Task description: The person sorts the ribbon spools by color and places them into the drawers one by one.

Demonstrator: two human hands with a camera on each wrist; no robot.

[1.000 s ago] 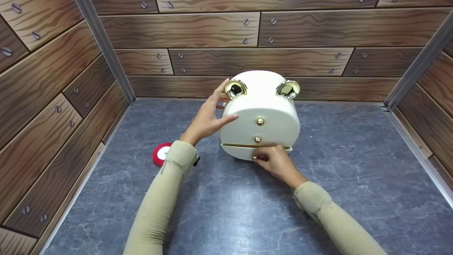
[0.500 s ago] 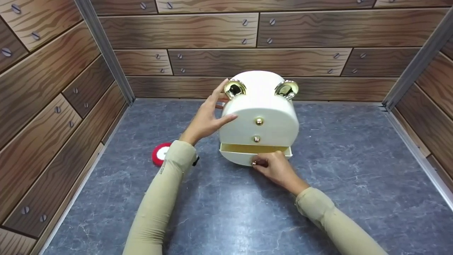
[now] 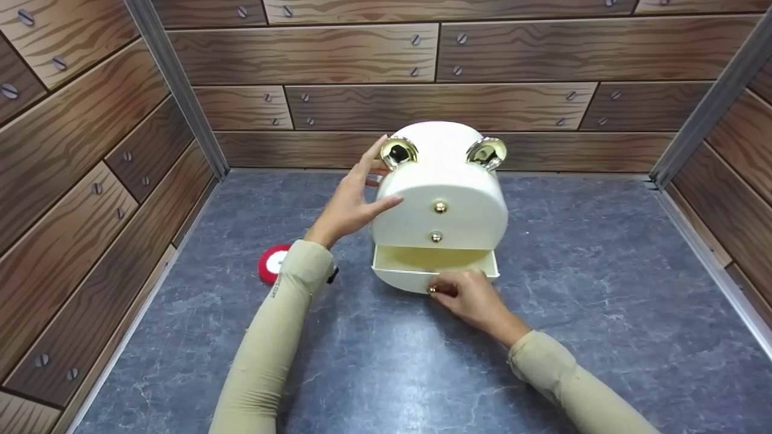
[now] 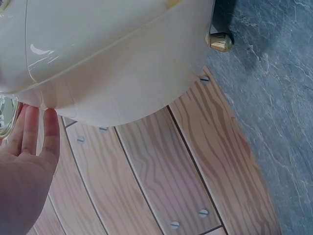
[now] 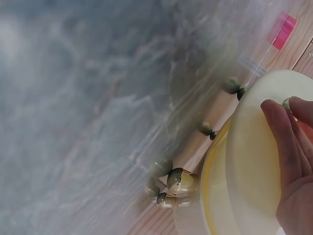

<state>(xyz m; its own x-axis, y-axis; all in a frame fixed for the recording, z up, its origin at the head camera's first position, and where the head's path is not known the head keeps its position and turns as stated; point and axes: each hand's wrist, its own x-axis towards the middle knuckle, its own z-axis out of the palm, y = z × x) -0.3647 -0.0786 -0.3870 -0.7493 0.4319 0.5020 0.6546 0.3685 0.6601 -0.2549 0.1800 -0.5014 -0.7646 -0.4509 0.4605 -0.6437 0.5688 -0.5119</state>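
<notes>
A white rounded drawer box [image 3: 443,187] with gold knobs and two gold frog-like eyes stands on the floor. My left hand [image 3: 353,202] rests on its left side, thumb stretched along the front edge, fingers beside the left eye [image 3: 398,153]. In the left wrist view, fingertips [image 4: 50,115] touch the white shell. My right hand [image 3: 473,295] pinches the small gold knob [image 3: 432,290] of the bottom drawer [image 3: 401,281]. That drawer is pulled partly out, showing a pale yellow inside. The upper two knobs [image 3: 440,207] are untouched, their drawer fronts flush.
A red round object with a white centre [image 3: 271,265] lies on the blue-grey marbled floor [image 3: 386,374], partly hidden by the left sleeve. Wood-print panels [image 3: 362,54] enclose the back and sides, with grey metal strips [image 3: 181,78] at the corners.
The bottom drawer has slid out toward me, from a narrow gap to a wide opening, as the right hand drew the knob back. The left hand has stayed against the box.
</notes>
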